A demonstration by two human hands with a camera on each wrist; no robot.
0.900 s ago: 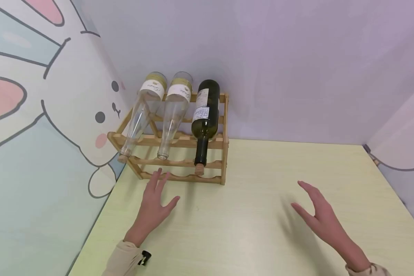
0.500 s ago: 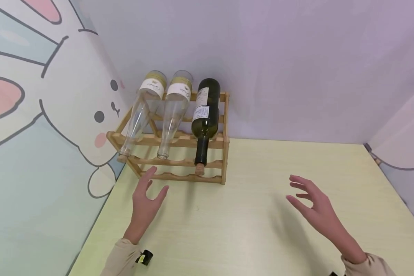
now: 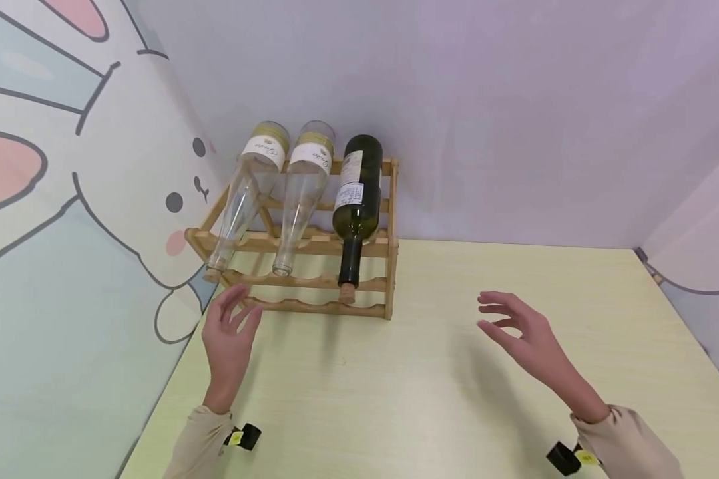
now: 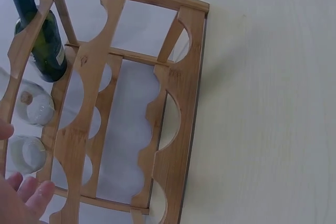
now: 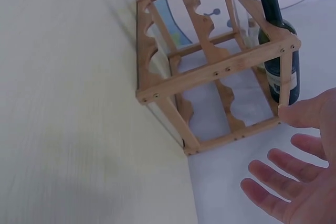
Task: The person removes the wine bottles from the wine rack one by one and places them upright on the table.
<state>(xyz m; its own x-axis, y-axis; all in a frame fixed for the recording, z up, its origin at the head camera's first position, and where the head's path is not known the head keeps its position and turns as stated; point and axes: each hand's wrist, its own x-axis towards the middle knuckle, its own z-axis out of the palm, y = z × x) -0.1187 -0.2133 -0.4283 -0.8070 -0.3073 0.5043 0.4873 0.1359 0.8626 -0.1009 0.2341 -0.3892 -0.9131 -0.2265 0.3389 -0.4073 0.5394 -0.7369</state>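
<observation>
A wooden wine rack (image 3: 311,247) stands at the back left, with three bottles lying across its top, necks toward me. The left one is a clear glass bottle (image 3: 239,206) with a cork; the middle clear bottle (image 3: 299,206) shows no cork at its mouth. On the right lies a dark green wine bottle (image 3: 357,193) with a cork in its neck. My left hand (image 3: 228,339) hovers near the rack's front left corner, fingers loosely bent, holding nothing. Right of the rack, above the table, my right hand (image 3: 530,339) is relaxed and holds nothing.
The pale table (image 3: 431,372) runs up to a lilac back wall (image 3: 485,120). A wall with a cartoon rabbit (image 3: 138,146) rises close on the left, and another printed wall (image 3: 701,226) stands at the right.
My left hand has drawn left and its fingers have bent more. The right hand has moved left and slightly up toward the rack. Rack and bottles stay put.
</observation>
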